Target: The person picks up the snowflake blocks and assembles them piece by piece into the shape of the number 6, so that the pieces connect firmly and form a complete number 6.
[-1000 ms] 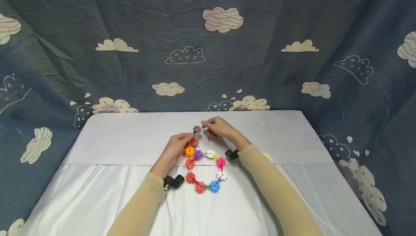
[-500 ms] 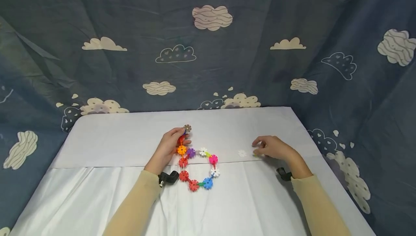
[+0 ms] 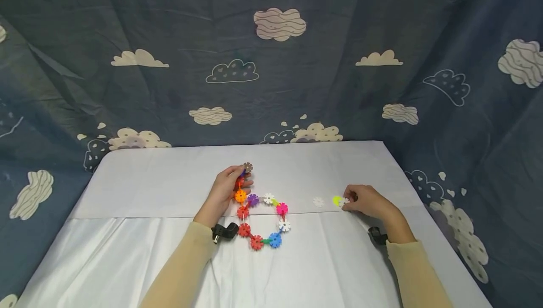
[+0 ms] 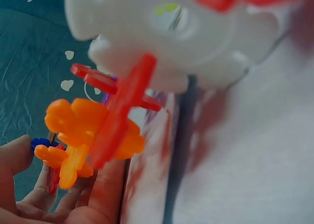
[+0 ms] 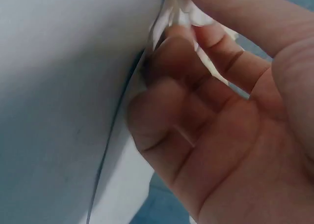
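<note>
My left hand (image 3: 222, 189) grips the upper end of a chain of colourful plastic snowflake discs, where a brown disc (image 3: 248, 167) pokes above the fingers. Below it the chain runs through an orange disc (image 3: 240, 196) into a ring with red, blue, white, pink and purple discs. Close up in the left wrist view are orange discs (image 4: 73, 118), a red disc (image 4: 122, 111) and a large white disc (image 4: 142, 37). On the right, my right hand (image 3: 370, 200) pinches a white snowflake disc (image 3: 344, 202) between thumb and fingers, beside a yellow disc (image 3: 336, 200).
Another white disc (image 3: 318, 202) lies flat on the white cloth, left of the yellow one. White cloth covers the table (image 3: 169, 180), with a seam across it. A dark curtain with cloud prints (image 3: 322, 77) hangs behind and along the sides.
My right hand has gone from beside the brown disc out to the loose discs on the right and now pinches a white one. The left hand keeps its hold on the chain.
</note>
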The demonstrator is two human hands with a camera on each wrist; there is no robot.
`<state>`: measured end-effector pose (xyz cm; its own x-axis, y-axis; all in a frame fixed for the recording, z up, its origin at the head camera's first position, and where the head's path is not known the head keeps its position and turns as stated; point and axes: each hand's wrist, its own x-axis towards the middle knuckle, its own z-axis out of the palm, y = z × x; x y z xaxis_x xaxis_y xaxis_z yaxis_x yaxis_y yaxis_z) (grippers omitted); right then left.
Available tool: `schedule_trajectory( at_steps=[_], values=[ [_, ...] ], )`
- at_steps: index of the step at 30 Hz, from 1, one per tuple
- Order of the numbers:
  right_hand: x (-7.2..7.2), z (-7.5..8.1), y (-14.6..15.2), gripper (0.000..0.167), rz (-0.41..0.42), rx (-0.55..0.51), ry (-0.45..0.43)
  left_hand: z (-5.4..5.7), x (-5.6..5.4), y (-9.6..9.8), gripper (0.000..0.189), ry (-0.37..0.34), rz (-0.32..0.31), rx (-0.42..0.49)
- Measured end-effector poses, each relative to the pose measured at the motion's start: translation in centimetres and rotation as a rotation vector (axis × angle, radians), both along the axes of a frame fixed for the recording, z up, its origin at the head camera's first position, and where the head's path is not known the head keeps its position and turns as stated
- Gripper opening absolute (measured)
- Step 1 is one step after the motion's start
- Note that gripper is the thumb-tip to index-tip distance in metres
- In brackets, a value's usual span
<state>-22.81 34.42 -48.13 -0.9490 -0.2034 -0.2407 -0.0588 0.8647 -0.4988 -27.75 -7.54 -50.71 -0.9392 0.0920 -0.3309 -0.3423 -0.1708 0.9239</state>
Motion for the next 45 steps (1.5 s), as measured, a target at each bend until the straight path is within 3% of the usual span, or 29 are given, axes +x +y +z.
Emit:
schedule_trajectory(
  at_steps=[3,6,12,15,18,30,45],
  values=[
    [-0.7,0.1,-0.4,0.02,-0.001,-0.016,0.045,0.0,0.0,0.0,0.035,-0.011,0.007,0.013],
    [-2.2,0.8,-2.4,0.02,-0.002,-0.07,0.092,0.0,0.0,0.1,0.035,-0.012,0.007,0.011],
    [-7.4,1.3,-11.7,0.025,0.09,-0.265,0.141,0.1,-0.3,0.2,0.031,-0.012,0.035,0.05],
    [-9.4,0.9,-15.8,0.022,0.167,-0.276,0.2,0.1,-0.3,0.4,0.029,-0.024,0.035,0.076],
    [-10.4,0.5,-18.3,0.019,0.218,-0.26,0.259,0.2,-0.3,0.7,0.028,-0.026,0.032,0.082],
    [-10.4,-0.1,-20.0,0.014,0.275,-0.295,0.348,-0.2,-0.7,0.8,0.027,-0.025,0.023,0.048],
    [-10.3,-0.6,-20.5,0.016,0.315,-0.276,0.374,-0.2,-0.7,0.1,0.035,-0.038,0.023,0.068]
  ],
)
